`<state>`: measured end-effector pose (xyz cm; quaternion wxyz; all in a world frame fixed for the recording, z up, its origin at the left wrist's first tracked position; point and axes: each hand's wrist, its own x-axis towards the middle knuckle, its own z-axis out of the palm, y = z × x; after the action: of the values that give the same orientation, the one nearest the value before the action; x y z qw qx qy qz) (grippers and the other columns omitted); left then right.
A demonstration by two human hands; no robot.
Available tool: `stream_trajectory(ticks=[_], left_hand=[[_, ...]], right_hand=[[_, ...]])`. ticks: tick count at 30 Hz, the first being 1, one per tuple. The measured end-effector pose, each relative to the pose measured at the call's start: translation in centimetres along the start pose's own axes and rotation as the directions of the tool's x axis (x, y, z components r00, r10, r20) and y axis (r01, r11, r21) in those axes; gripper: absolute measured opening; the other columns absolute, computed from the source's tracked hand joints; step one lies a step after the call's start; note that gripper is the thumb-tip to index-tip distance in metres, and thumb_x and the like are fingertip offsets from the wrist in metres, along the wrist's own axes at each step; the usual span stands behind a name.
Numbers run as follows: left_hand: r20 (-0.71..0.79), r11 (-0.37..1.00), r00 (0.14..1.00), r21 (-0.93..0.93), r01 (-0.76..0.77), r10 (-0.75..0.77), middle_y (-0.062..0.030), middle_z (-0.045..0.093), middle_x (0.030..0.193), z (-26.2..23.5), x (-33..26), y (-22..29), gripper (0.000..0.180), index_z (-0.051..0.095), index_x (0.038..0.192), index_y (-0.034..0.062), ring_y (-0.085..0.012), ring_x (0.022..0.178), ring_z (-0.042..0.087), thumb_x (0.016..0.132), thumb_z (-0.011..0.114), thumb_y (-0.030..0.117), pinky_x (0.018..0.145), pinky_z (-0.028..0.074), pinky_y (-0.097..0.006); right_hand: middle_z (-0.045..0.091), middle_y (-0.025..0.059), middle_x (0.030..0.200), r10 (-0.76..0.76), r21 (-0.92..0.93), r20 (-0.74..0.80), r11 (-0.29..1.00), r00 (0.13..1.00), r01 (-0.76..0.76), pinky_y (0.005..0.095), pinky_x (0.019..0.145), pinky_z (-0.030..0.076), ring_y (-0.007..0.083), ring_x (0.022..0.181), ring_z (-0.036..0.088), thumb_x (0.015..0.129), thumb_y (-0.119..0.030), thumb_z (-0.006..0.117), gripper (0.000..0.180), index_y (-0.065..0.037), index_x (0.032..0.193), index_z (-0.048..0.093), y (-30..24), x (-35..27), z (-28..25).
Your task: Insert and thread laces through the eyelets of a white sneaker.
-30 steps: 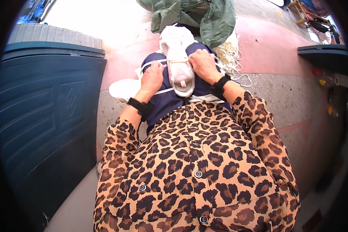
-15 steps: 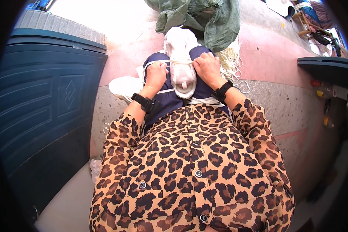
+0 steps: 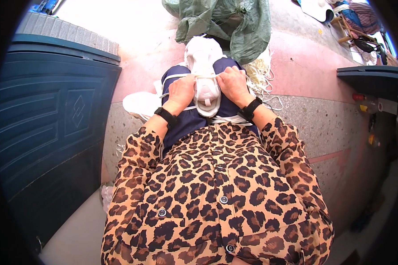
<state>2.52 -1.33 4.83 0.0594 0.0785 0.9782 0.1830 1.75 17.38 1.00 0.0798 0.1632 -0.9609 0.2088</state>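
Observation:
A white sneaker (image 3: 203,52) rests between my knees, its heel toward me and its pale pink inside showing. Across its throat runs a white shoelace (image 3: 206,77). My left hand (image 3: 181,91) is closed on the lace at the shoe's left side. On the right side my right hand (image 3: 234,84) pinches the same lace, fingers bent against the shoe's collar. Loose lace trails over my dark blue trousers (image 3: 183,126). Another white shoe (image 3: 139,104) lies to the left of my knee.
A green woven sack (image 3: 247,35) stands just beyond the shoe. Beside it lies a heap of white laces (image 3: 260,73) on the floor. A dark blue door panel (image 3: 53,101) fills the left. Bottles (image 3: 373,140) and a dark ledge (image 3: 367,75) are at the right.
My left hand has moved right, closer to the shoe's throat and to my right hand. The shoe and my right hand sit slightly lower in view.

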Motion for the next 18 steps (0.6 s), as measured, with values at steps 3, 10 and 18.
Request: stream_trajectory(ticks=[3, 10, 18], left_hand=[[-0.126, 0.966, 0.973, 0.202, -0.164, 0.192, -0.0135, 0.059, 0.067, 0.1, 0.0, -0.1, 0.019, 0.061, 0.070, 0.0031, -0.0310, 0.072, 0.056, 0.078, 0.057, 0.020, 0.063, 0.043, -0.041], [-0.242, 0.915, 0.950, 0.393, -0.091, 0.199, -0.0048, 0.058, 0.068, 0.9, -1.8, 1.4, 0.023, 0.062, 0.068, 0.0064, -0.0232, 0.084, 0.048, 0.073, 0.060, 0.029, 0.068, 0.033, -0.041], [-0.221, 0.999, 0.975, -0.052, 0.014, -0.025, -0.0109, 0.059, 0.072, 2.1, -0.8, -1.9, 0.014, 0.062, 0.082, 0.0075, -0.0259, 0.081, 0.053, 0.071, 0.054, 0.009, 0.065, 0.042, -0.043]], right_hand=[[0.055, 0.0061, 0.076, -0.038, -0.018, 0.042, 0.999, 0.998, 0.038, 0.0384, 0.071, 0.035, 0.0224, 0.082, 0.049, 0.076, -0.028, 0.058, 0.023, -0.008, 0.069, 0.064, -1.0, -0.2, -1.1], [0.053, 0.0110, 0.087, -0.102, 0.018, 0.164, 0.995, 0.981, 0.101, 0.0423, 0.076, 0.036, 0.0262, 0.089, 0.048, 0.080, -0.023, 0.051, 0.021, -0.004, 0.081, 0.060, 0.2, -0.4, -0.6], [0.053, 0.0123, 0.084, -0.116, 0.137, 0.134, 0.986, 0.984, 0.098, 0.0411, 0.075, 0.039, 0.0283, 0.086, 0.049, 0.080, -0.015, 0.048, 0.014, -0.006, 0.080, 0.059, 0.7, -0.3, 0.0]])
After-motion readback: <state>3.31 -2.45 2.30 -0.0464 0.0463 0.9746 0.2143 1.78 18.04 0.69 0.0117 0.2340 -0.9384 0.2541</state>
